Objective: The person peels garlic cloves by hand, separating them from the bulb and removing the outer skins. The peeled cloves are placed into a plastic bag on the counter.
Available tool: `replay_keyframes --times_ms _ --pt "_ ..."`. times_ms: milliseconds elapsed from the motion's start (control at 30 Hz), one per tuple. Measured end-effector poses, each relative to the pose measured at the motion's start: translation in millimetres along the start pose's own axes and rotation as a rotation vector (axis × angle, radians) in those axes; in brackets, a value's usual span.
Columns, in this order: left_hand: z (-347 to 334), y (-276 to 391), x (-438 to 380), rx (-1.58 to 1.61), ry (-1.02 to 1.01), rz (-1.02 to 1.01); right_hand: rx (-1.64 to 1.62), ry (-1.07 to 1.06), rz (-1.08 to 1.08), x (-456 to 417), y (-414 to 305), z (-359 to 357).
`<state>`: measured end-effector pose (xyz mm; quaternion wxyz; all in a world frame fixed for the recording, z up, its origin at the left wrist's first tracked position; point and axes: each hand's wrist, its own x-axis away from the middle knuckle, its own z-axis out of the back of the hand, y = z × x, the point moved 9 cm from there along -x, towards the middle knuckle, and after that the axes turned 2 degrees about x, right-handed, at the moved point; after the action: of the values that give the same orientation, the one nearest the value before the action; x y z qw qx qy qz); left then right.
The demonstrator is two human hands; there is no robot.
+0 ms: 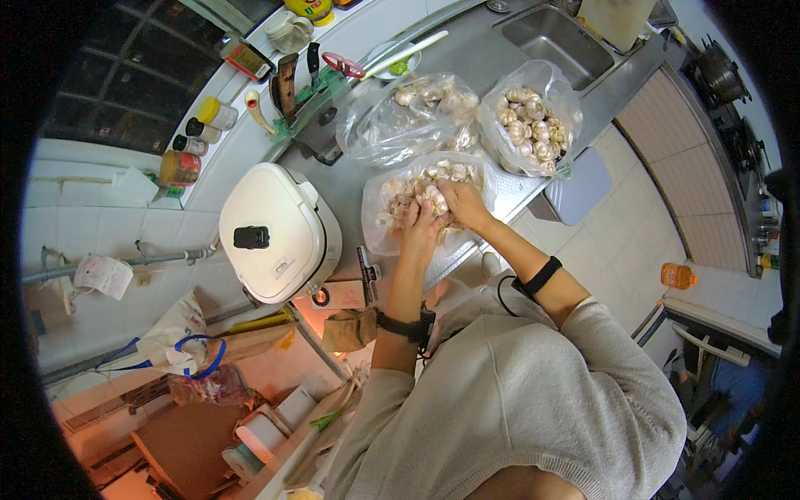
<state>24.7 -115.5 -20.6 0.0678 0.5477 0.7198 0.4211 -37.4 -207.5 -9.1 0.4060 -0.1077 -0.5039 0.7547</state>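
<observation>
Both of my hands are at the mouth of the nearest clear plastic bag (375, 234), which holds loose garlic pieces and papery skins (397, 194). A whitish garlic bulb (432, 197) sits between them. My left hand (425, 228) has its fingers against the bulb's near side, and my right hand (461, 201) grips it from the right. My fingers partly cover the bulb. Just beyond lies a second clear bag (381, 128) with garlic showing through its plastic. To its right, an open bag (569, 119) is full of whole garlic bulbs (528, 125).
A white rice cooker (275, 206) stands left of the bags. Behind it, a knife holder (312, 106) carries several knives and red-handled scissors (342, 64). A steel sink (556, 47) is set into the counter at the far right. Below the counter edge stands a grey lidded bin (581, 187).
</observation>
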Motion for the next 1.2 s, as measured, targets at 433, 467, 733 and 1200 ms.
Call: replay_keyframes --times_ms 433,467,733,1200 --pt "61.0 -3.2 -26.3 -0.367 0.334 -0.273 0.049 0.006 0.104 24.7 -21.5 -21.2" --pt "71.8 -6.7 -26.5 -0.324 0.391 -0.270 0.029 0.021 0.129 23.6 -18.5 -22.4" --pt "68.7 7.1 -24.5 -1.001 0.385 -0.417 -0.521 -0.088 -0.074 13.0 17.4 -25.6" --pt "40.8 -1.9 -32.8 -0.701 0.367 -0.245 -0.006 0.174 0.004 12.3 -5.8 -5.9"
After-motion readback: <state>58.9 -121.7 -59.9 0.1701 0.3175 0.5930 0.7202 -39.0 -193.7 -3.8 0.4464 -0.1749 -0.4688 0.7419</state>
